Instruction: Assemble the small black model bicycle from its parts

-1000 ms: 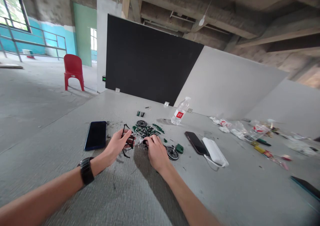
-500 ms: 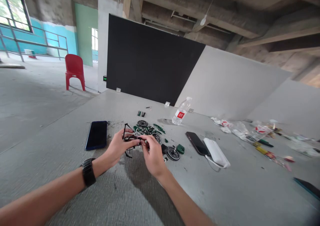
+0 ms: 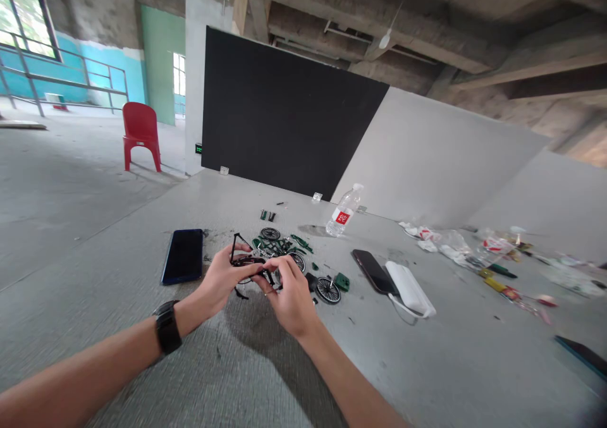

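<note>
Between my two hands is a black model bicycle frame (image 3: 236, 244), held just above the grey surface. My left hand (image 3: 222, 273) is closed round its left part, thumb along the near side. With thumb and forefinger, my right hand (image 3: 287, 292) pinches its right end; the fingers hide much of this spot. Just beyond them lie green model bicycle parts (image 3: 279, 246) and a small spoked wheel (image 3: 270, 233). Another spoked wheel (image 3: 328, 290) and a green box-shaped piece (image 3: 342, 281) lie right of my right hand.
A dark tablet or phone (image 3: 183, 256) lies at left. To the right are a phone (image 3: 374, 271), a white power bank (image 3: 410, 289) with a cable, and a plastic bottle (image 3: 344, 210). Wrappers and plastic bags (image 3: 455, 248) are strewn farther right. A black panel (image 3: 289, 112) stands behind.
My right hand's fingers have shifted slightly, with the thumb now lower and farther left under the black frame. The frame has tilted a little in my hands. The loose parts have not moved.
</note>
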